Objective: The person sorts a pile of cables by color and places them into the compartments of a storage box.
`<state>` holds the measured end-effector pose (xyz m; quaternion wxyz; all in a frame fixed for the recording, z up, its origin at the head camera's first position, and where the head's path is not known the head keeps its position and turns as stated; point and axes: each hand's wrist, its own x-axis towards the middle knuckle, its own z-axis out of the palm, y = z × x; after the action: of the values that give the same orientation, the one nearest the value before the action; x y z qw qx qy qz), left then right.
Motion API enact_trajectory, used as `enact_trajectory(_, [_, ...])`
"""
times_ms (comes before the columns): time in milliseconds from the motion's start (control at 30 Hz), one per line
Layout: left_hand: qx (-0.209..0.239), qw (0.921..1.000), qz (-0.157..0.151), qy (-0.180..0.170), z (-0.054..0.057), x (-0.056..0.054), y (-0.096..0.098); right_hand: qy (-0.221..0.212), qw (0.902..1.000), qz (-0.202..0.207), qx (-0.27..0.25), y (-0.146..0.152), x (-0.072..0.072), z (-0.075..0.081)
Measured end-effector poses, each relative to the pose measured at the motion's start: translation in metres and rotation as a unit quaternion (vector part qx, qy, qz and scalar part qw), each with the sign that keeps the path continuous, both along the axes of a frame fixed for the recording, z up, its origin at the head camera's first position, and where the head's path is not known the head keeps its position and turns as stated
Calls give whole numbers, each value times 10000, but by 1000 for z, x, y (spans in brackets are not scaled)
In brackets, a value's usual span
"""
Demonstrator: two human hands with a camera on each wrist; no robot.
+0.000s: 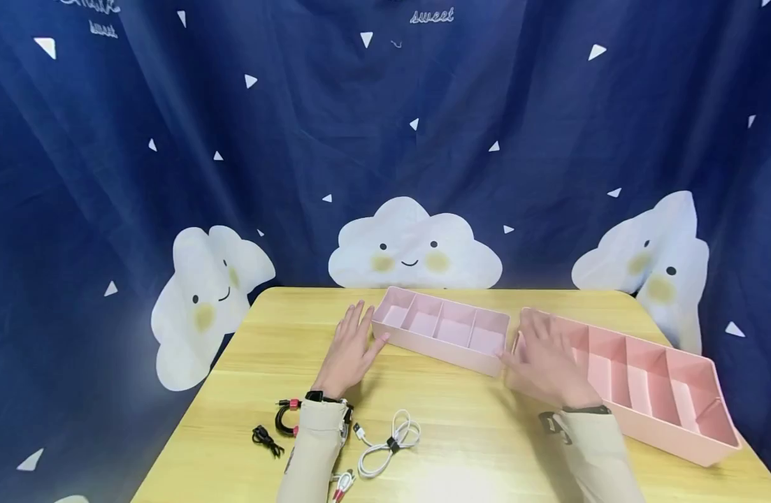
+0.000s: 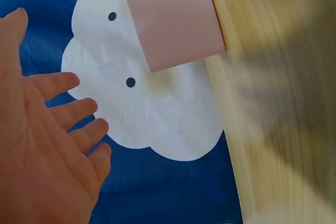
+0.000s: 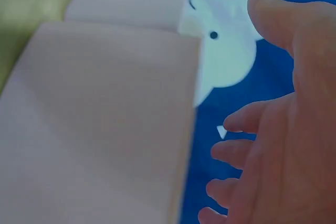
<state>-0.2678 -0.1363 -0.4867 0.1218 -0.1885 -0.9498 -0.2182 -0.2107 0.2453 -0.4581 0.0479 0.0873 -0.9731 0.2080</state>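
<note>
At the back middle of the table lies a light pink divided box [image 1: 442, 325] with several compartments. Beside its left end is my left hand [image 1: 347, 353], fingers spread and straight; in the left wrist view a gap shows between this hand [image 2: 52, 129] and the box's end wall [image 2: 176, 19]. My right hand [image 1: 545, 360], blurred, hovers between the light pink box's right end and a longer, deeper pink divided box [image 1: 668, 426], hiding part of the latter. From the right wrist, the fingers of this hand [image 3: 289, 129] look extended and hold nothing.
Near the left forearm lie a small black cable bundle [image 1: 267, 440], a black cable with red ties [image 1: 284, 421], a white cable with a black strap [image 1: 375, 454] and a white cable with red marking [image 1: 343, 483]. A blue cloud-print curtain [image 1: 385, 161] hangs behind the table.
</note>
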Motion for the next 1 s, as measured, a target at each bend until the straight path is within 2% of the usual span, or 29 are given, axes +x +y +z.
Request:
enact_trajectory(133, [286,9996,-64,-30,2,0,-2,-37,9993,-38,-377,18,3,10])
enact_trajectory(267, [750,9966,-48,-335,0,0,-4,-113,9975,-127,-693,43,12,17])
enact_trajectory(433, [1286,9894,-73,-668,-1,-6,-10,157,9959,-255,-851,76,26,21])
enact_trajectory(567, [1747,9807,-85,-880,3,-16,-13,372,9932,-562,-952,105,38,23])
enact_trajectory(767, [2558,9604,150,-1093,4,-33,-23,336,9888,-1214,-797,147,55,18])
enact_trajectory(867, [2987,9446,93,-1355,0,-44,-23,106,9829,-1661,-782,168,65,15])
enact_trajectory(1000, [3556,9188,143,-1707,-10,-58,-20,-149,9752,-2062,-795,189,75,8])
